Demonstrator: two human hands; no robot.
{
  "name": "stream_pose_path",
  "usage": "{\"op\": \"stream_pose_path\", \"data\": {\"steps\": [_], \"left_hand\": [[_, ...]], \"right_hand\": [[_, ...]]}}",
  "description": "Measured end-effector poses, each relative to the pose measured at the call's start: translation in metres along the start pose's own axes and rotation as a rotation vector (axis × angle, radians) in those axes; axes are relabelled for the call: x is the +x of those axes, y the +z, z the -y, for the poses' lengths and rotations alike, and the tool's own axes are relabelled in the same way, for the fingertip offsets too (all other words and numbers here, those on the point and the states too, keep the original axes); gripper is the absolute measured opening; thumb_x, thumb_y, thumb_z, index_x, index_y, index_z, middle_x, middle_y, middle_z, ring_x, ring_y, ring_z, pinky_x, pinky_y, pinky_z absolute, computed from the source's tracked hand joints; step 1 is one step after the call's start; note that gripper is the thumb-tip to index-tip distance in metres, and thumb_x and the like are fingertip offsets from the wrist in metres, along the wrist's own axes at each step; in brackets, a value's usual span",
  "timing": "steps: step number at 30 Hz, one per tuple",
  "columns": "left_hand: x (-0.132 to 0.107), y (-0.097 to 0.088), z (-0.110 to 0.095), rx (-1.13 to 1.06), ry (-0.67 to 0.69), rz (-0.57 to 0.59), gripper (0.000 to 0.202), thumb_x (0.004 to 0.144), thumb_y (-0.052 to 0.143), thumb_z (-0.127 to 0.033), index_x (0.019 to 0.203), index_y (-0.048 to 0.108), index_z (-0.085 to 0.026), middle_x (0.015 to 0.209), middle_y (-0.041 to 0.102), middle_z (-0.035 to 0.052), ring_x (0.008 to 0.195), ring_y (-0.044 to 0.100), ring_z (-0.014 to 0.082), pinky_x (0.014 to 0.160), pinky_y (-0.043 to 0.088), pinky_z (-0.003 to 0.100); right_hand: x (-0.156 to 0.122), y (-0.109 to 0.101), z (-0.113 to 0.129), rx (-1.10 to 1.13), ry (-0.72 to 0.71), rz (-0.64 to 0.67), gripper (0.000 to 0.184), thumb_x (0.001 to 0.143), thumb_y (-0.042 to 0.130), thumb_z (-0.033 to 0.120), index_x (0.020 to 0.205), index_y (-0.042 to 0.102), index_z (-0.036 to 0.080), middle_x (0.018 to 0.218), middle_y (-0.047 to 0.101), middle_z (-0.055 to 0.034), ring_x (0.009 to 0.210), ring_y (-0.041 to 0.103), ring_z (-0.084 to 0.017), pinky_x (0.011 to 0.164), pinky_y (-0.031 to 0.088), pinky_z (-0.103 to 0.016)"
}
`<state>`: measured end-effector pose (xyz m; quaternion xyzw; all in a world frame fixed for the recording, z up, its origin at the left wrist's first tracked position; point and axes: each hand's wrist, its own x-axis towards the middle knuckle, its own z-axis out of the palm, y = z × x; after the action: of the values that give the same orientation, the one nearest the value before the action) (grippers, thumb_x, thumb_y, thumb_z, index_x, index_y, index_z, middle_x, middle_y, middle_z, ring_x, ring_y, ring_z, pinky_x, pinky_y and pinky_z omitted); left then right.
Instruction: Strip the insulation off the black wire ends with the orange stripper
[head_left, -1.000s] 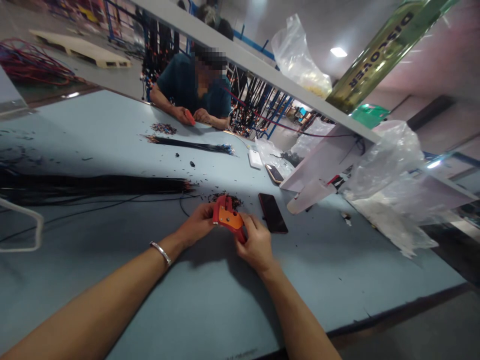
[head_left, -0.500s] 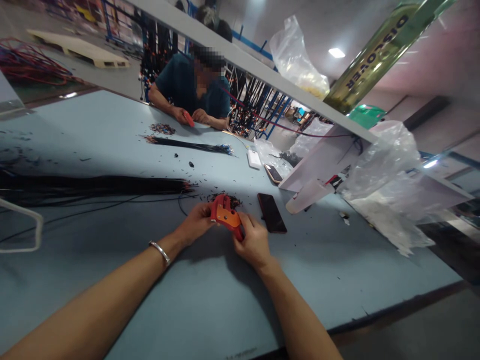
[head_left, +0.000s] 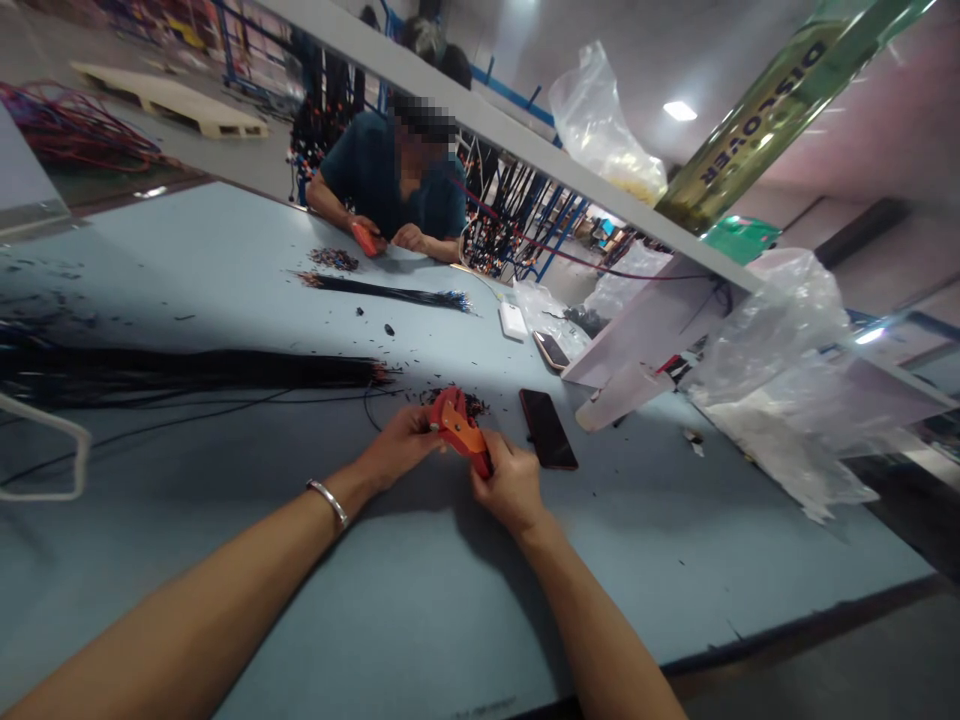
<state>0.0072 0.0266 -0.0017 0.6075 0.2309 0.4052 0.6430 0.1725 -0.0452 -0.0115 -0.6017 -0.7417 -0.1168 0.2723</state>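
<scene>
Red-and-orange hand tool with a dark grip (head_left: 466,436) now shows a narrower profile than half a second ago, turned slightly between the wearer's hands; across from it, the co-worker's red hand tool (head_left: 365,238) has shifted away from that person's other hand (head_left: 411,238).

Largest item: pale blue-grey tabletop (head_left: 375,620), spanning most of the view. A long white shelf board (head_left: 517,135) crosses above its far side at a slant. Beyond sits the co-worker in a dark teal shirt (head_left: 352,150), one hand around the red tool.

Thick bundle of long black wires (head_left: 225,368) lies along the left, its reddish-tipped ends pointing toward the wearer's left hand (head_left: 397,445). A shorter, thinner bundle of black wires with blue-white ends (head_left: 382,290) lies farther back, well apart from the first.

Right hand (head_left: 514,480): clenched around the handle of the red-and-orange tool, which is held above the tabletop, near the middle. Left hand: fingers bent together at the tool's head; cannot tell whether they grip the tool or something thin.

Black-screened phone with a reddish edge (head_left: 549,430) lies flat just beyond the right hand. Polished silver bangle (head_left: 328,502) circles the left wrist. One thin black wire (head_left: 367,403) curves toward the left hand and passes out of sight there. Smallest: dark snippets (head_left: 476,403), heaped just behind the tool's head.
</scene>
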Motion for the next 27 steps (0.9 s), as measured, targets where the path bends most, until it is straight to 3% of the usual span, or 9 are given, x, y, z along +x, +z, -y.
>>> {"op": "stream_pose_path", "data": {"steps": [7,20,27], "left_hand": [[0.0001,0.0005,-0.0024,0.097,-0.013,-0.029,0.015,0.067,0.058,-0.023,0.055,0.052,-0.015,0.053,0.053,-0.0031,0.054,0.044,0.0093,0.056,0.037,0.021],[0.0018,0.0013,0.0022,0.285,-0.013,-0.065,0.01,0.067,0.05,-0.021,0.059,0.054,-0.016,0.053,0.052,-0.0034,0.054,0.045,0.0108,0.054,0.035,0.021],[0.0017,0.0023,0.0039,0.673,0.031,-0.292,0.014,0.071,0.05,-0.019,0.065,0.062,-0.015,0.05,0.05,-0.0033,0.05,0.042,0.0112,0.05,0.029,0.022]], "right_hand": [[0.001,0.0003,0.0001,-0.009,0.034,0.056,0.027,0.071,0.05,0.017,0.095,0.061,0.016,0.079,0.069,-0.008,0.064,0.063,-0.019,0.059,0.046,-0.026],[0.0047,0.0011,-0.0002,-0.057,0.096,0.136,0.023,0.072,0.052,0.019,0.091,0.062,0.016,0.072,0.068,-0.0064,0.058,0.062,-0.018,0.054,0.041,-0.024],[0.0095,-0.0056,-0.0017,-0.067,0.167,0.195,0.029,0.073,0.057,0.023,0.101,0.061,0.016,0.085,0.069,-0.0094,0.069,0.065,-0.022,0.061,0.046,-0.028]]}}
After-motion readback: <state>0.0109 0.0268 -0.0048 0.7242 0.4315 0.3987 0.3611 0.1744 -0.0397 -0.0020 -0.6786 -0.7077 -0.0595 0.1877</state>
